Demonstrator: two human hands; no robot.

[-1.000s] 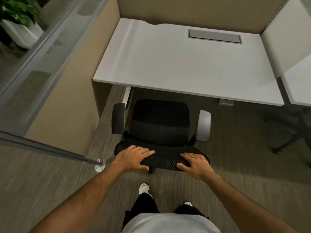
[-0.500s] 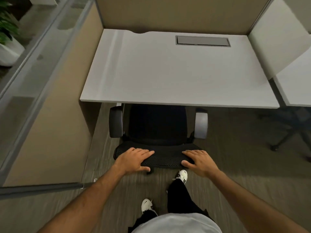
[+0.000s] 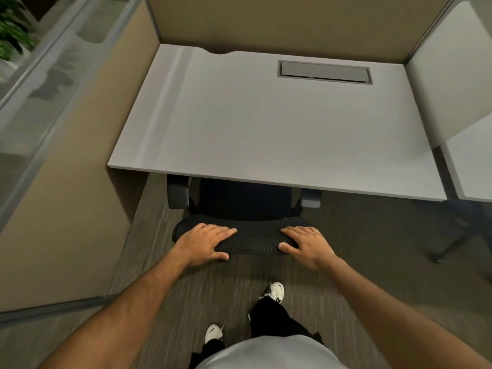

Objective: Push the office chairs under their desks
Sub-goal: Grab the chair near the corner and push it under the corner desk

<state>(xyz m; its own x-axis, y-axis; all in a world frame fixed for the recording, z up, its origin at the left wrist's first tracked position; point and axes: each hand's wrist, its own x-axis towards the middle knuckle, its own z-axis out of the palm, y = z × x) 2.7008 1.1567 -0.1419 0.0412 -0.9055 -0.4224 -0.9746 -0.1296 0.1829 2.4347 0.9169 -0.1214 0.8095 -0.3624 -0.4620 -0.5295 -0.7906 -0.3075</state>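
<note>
A black mesh-backed office chair (image 3: pixel 250 239) stands in front of me, its seat mostly hidden under the white desk (image 3: pixel 266 134). Only the rear ends of its two armrests (image 3: pixel 177 194) show below the desk's front edge. My left hand (image 3: pixel 205 243) grips the left part of the backrest's top edge, fingers over the front and thumb behind. My right hand (image 3: pixel 306 245) grips the right part of that edge the same way.
Tan cubicle panels (image 3: pixel 66 195) wall the desk on the left and back, with a glass partition (image 3: pixel 32 89) further left. A second white desk (image 3: pixel 471 161) adjoins on the right, with another chair's dark base (image 3: pixel 458 243) beneath it. A grey cable hatch (image 3: pixel 324 72) is set in the desktop.
The chair has rolled forward under the desk; more of the seat and armrests is now covered by the desktop. Both hands stayed on the backrest and I stepped forward.
</note>
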